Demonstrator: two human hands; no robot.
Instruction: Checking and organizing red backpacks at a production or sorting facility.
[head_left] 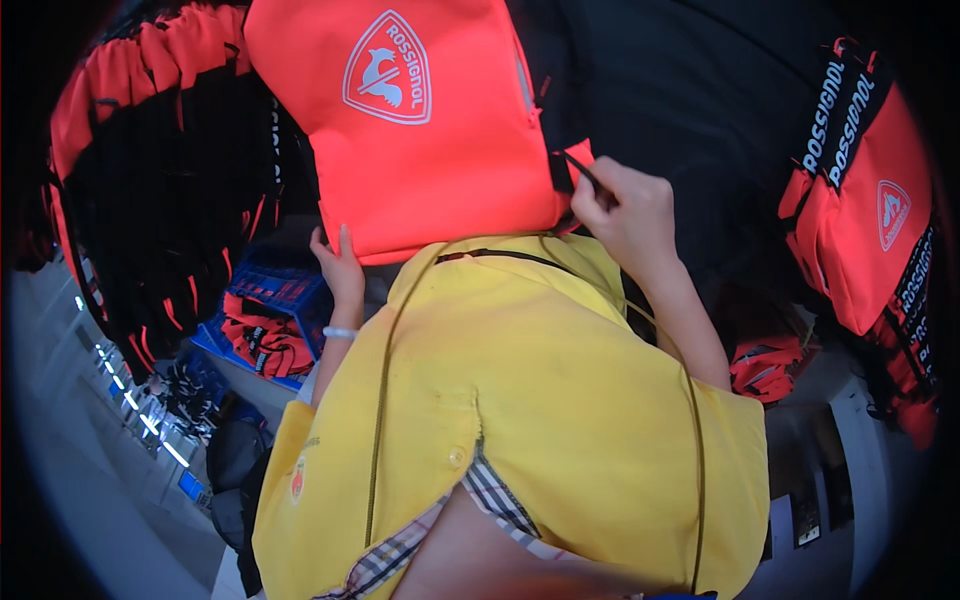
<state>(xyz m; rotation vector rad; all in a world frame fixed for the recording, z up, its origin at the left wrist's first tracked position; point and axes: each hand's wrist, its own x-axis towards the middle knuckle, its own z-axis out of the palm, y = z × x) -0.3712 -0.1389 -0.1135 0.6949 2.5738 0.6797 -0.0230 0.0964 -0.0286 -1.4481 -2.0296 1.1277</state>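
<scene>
A bright coral-red backpack (400, 190) with a pale shield-shaped print lies in front of me, its bottom edge toward my body. At its lower left corner, my left hand (342, 270) grips the bag, fingers on the edge; part of the hand is hidden. Beside the lower right side of the bag, my right hand (628, 208) is closed in a pinch on a thin black strap (583, 172). A small coral-red flap (574, 156) sticks out next to that strap.
At the left is a large stack of red and black bags (150, 170). Below it stands a blue crate (305, 300) holding red pieces (265, 335). Another red bag with black straps (860, 220) lies at the right, above more red fabric (770, 360). Dark fabric (680, 90) spreads behind.
</scene>
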